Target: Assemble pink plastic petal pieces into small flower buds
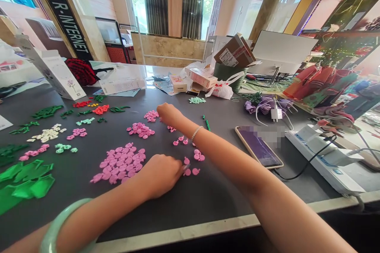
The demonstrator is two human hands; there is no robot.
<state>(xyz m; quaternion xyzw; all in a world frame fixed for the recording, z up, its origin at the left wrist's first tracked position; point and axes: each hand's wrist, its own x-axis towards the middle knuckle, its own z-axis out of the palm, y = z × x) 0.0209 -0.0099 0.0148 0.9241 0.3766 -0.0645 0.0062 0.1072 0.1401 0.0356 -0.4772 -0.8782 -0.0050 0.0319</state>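
My left hand (164, 176), a pale green bangle on its wrist, reaches in low over the dark table with its fingers closed together. Its fingertips are among a few round pink plastic pieces (195, 171); whether one is pinched is not clear. Farther forward, my right hand (170, 114) bends down beside a pile of small pink pieces (151, 116), fingers curled and mostly hidden. Between the hands lie small pink-and-white pieces (180, 140). Left of them are a heap of larger pink pieces (121, 162) and a mid-sized pink pile (140, 130).
Green leaf-like pieces (29, 178), cream pieces (47, 133) and red pieces (101, 109) lie to the left. Green sticks (207, 125) rest beyond my right wrist. A phone (259, 147), a power strip (323, 162) and purple flowers (267, 104) are rightward; boxes (200, 76) stand behind.
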